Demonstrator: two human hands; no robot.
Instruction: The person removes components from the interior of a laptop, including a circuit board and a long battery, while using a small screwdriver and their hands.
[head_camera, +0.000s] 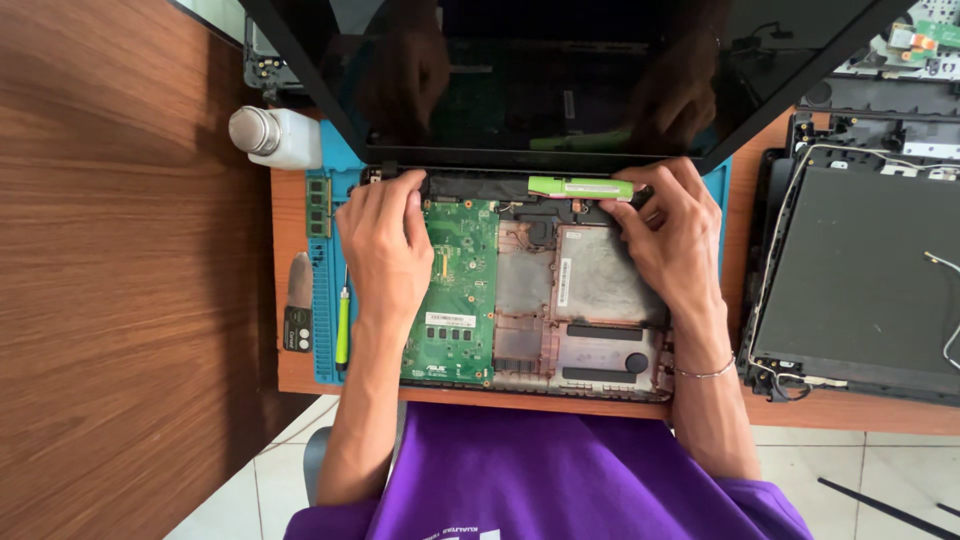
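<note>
An opened laptop base (600, 350) lies in front of me with its green motherboard (462, 290) exposed and the dark screen lid (560, 80) standing up behind it. My left hand (385, 245) rests on the left side of the base, fingers curled onto the black hinge strip at the rear left. My right hand (665, 235) presses on the rear right, fingertips on that hinge strip beside a bright green bar (580, 186). Both hands are mirrored in the glossy screen.
A blue work mat (322, 330) holds a green-handled screwdriver (342, 325), a memory module (318, 207) and a metal pry tool (298, 300). A white bottle (275, 135) stands at the rear left. A second dismantled laptop (860, 270) with loose cables lies to the right.
</note>
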